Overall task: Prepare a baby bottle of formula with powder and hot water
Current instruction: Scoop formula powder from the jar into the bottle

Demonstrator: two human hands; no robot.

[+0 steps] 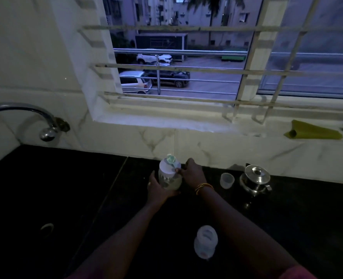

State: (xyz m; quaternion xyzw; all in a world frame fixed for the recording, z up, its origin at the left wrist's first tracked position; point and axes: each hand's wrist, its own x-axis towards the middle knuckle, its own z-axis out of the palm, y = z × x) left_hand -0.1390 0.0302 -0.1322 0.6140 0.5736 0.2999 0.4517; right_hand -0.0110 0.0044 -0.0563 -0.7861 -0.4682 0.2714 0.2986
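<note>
Head view showed you at a dark counter (66, 188) under a barred window. The jar (169, 179) stood upright near the back wall, long axis vertical, mouth up. Your left hand (156, 188) wrapped round its left side, fingers curled on the wall, forearm running up from the lower middle of the frame. The scoop (171, 159) lay over the jar's mouth, bowl pointing away towards the wall and handle slanting back to the right. Your right hand (192, 174) pinched that handle at the jar's right rim, knuckles up, wrist with bangles (203, 187) bent slightly inward. The bottle (205, 244) stood well in front of the jar, between your forearms, seemingly upright with its top towards the camera; the dim light hid more. A small cup (227, 180) and a lidded steel pot (255, 179) sat to the right of your right hand, just beside each other. A tap (25, 117) curved out at far left, and a green cloth (313, 133) lay on the sill.
</note>
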